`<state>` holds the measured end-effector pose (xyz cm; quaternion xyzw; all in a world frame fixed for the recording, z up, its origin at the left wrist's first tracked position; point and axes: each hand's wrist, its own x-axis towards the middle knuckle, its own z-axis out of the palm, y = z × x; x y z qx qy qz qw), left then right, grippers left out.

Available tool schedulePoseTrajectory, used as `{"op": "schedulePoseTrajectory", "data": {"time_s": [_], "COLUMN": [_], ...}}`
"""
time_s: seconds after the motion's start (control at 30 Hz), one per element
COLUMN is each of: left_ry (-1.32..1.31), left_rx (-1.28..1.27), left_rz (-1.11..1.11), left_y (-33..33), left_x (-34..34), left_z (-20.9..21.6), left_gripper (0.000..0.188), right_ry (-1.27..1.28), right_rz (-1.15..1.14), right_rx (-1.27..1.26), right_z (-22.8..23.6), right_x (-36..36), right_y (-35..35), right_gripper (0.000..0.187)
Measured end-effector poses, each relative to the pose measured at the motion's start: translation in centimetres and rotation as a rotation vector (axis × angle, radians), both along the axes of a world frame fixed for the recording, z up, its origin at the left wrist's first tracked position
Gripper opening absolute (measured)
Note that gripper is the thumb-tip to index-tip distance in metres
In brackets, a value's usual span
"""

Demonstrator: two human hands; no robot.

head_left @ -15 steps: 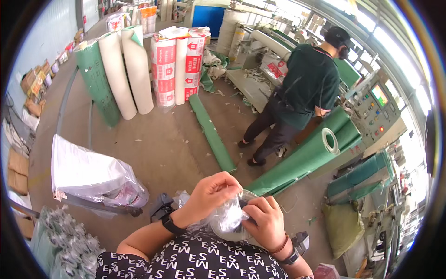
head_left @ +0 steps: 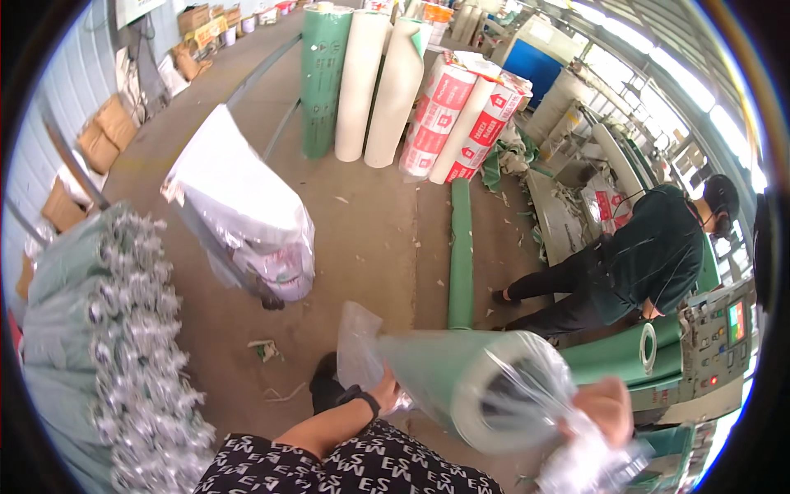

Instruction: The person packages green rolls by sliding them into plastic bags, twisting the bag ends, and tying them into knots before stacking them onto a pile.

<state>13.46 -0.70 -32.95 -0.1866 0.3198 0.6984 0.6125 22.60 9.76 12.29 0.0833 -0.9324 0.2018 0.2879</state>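
Note:
A green roll with a white inner side (head_left: 415, 370) lies across in front of my body, sheathed in a clear plastic bag (head_left: 360, 339) that extends past its far-left end. Its round, hollow end (head_left: 510, 391) faces right and toward me. My left hand (head_left: 385, 389) holds the roll's left part from the near side, its fingertips hidden against the roll and film. At the other end, my right hand (head_left: 607, 407), smeared by motion, is closed on the gathered plastic, and a crumpled bunch of film (head_left: 580, 461) hangs below it.
Plastic-bagged green rolls (head_left: 66, 329) are stacked at left, near a white plastic-covered bundle (head_left: 247, 206). Upright rolls (head_left: 325, 82) stand at the back; a thin green roll (head_left: 461, 255) lies on the floor. A co-worker (head_left: 642, 255) bends beside more green rolls (head_left: 605, 360) and a control panel (head_left: 716, 337).
My view has swung left. My hands, earlier close together on bunched plastic at the roll's end, are now apart; the roll has tipped to lie across my front. The co-worker bends lower.

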Motion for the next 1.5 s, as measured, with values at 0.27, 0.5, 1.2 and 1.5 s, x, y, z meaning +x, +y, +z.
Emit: {"op": "schedulePoseTrajectory", "data": {"time_s": [0.27,0.5,1.2,1.5], "left_ry": [0.096,0.425,0.925,0.423], "left_rx": [0.185,0.288,-0.212,-0.496], "left_rz": [0.220,0.138,1.515,1.145], "left_y": [3.6,2.7,-73.6,-64.7], "left_x": [9.9,16.0,-21.2,-11.1], "left_z": [3.1,10.4,23.8,5.8], "left_gripper": [0.088,0.088,0.098,0.036], "right_ry": [-0.160,-0.293,-0.719,-0.437], "right_rz": [-0.321,-0.541,0.508,0.598], "right_rx": [0.007,-0.242,-1.416,-0.155], "right_z": [0.6,-6.4,-26.9,-39.5], "right_x": [26.1,24.9,-27.6,-49.7], "right_y": [11.3,10.2,-36.7,-75.9], "right_gripper": [0.027,0.028,0.034,0.023]}}
